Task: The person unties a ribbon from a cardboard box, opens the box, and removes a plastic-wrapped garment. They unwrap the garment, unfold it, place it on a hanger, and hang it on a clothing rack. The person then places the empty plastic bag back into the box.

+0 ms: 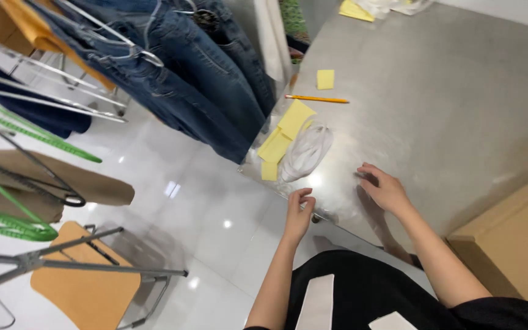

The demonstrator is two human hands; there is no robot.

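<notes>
Left hand [299, 211]: fingers curled at the desk [447, 104] edge; any grasp hidden.
Right hand [385, 188]: flat on desk, released.
Clear bag [305, 151]: just beyond left hand, contents unclear.
Yellow notes [287, 131]: partly under bag.

yellow paper labels [288, 131], clear plastic bag [305, 153] beside

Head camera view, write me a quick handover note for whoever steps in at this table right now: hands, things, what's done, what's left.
Left hand: at the near edge of the steel table, fingers curled, holding nothing visible.
Right hand: flat on the tabletop, empty.
Things: white plastic bundle and yellow paper slips lie ahead of the left hand; pencil and one small yellow slip further back.
Done: nothing picked up.
Left: bundle, slips and pencil all untouched.
</notes>
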